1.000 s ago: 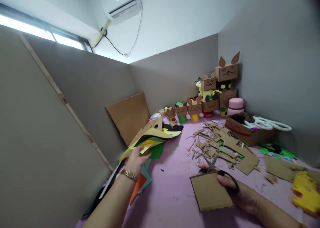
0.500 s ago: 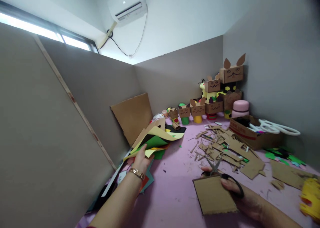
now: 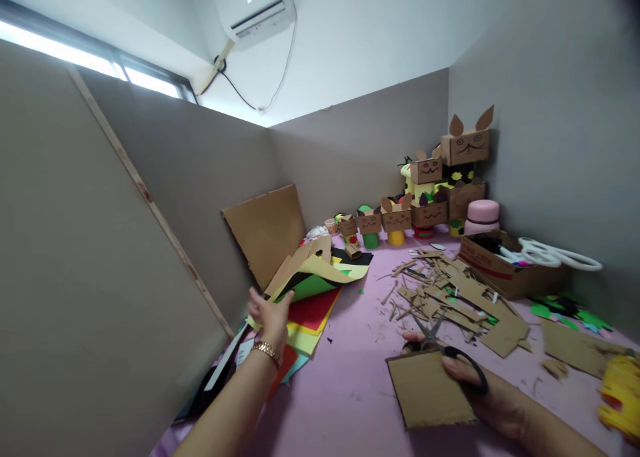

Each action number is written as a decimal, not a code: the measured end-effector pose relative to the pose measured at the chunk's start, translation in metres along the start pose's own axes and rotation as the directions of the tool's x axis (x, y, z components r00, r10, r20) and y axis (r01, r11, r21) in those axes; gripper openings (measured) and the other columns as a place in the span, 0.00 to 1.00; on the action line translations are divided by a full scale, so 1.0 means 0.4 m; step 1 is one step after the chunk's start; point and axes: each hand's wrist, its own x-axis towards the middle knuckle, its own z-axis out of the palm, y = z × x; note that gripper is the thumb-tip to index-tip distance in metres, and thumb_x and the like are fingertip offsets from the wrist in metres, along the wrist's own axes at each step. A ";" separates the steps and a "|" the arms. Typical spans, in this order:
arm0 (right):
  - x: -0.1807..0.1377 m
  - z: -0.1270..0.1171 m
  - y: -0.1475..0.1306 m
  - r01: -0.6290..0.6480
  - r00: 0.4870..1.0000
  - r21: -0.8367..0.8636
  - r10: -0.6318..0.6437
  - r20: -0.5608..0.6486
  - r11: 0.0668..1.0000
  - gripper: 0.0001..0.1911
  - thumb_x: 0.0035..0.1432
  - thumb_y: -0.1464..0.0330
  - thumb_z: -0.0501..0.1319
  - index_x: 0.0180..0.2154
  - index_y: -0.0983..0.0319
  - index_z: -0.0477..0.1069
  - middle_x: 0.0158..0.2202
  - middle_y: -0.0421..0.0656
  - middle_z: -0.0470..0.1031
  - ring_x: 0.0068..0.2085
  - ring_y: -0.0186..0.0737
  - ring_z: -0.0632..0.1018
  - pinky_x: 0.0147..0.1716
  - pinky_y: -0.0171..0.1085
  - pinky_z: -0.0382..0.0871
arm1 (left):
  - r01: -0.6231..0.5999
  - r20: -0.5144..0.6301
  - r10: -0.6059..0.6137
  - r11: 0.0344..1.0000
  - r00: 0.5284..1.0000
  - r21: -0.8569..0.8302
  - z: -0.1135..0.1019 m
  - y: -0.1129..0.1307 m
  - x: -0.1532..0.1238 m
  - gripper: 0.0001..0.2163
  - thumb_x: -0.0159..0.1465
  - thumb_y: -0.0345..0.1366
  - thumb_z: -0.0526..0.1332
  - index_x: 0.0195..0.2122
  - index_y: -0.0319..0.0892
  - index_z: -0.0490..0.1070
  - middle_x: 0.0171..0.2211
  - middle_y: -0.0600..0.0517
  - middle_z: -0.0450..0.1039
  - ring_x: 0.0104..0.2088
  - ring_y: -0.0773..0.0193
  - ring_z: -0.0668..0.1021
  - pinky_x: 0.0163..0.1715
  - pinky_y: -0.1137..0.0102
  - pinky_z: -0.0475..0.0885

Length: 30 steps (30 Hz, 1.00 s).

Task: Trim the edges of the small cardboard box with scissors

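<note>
My left hand (image 3: pixel 271 317), with a gold watch band (image 3: pixel 267 351) at its wrist, is at the near edge of the stacked coloured paper (image 3: pixel 313 283). Its fingers are spread, and the thumb meets the lifted green sheet (image 3: pixel 307 286). Below that sheet a red sheet (image 3: pixel 314 310) and yellow sheets show. In my right hand (image 3: pixel 495 397) are black-handled scissors (image 3: pixel 431 335), blades apart and pointing away. The same hand holds a square cardboard piece (image 3: pixel 431 389), which hides part of the fingers.
Cardboard scraps (image 3: pixel 450 293) lie across the purple tabletop (image 3: pixel 345 390). A box (image 3: pixel 505 270) with white cords sits at the right, near a pink jar (image 3: pixel 483 215). Cardboard animal figures (image 3: pixel 397 218) line the back. A large cardboard sheet (image 3: pixel 270 233) leans on the left partition.
My left hand has moved slightly left and its fingers have spread. The lower yellow sheets have dropped, exposing the red sheet. The right hand has stayed still.
</note>
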 end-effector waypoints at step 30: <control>-0.002 0.006 -0.007 0.020 1.000 0.043 -0.019 -0.008 0.999 0.29 0.49 0.58 0.69 0.53 0.56 0.72 0.51 0.47 0.76 0.52 0.53 0.74 0.52 0.48 0.64 | -0.437 0.254 0.403 0.469 0.879 0.768 -0.064 0.016 0.011 0.14 0.64 0.39 0.60 0.50 0.42 0.69 0.52 0.46 0.71 0.48 0.54 0.75 0.46 0.53 0.72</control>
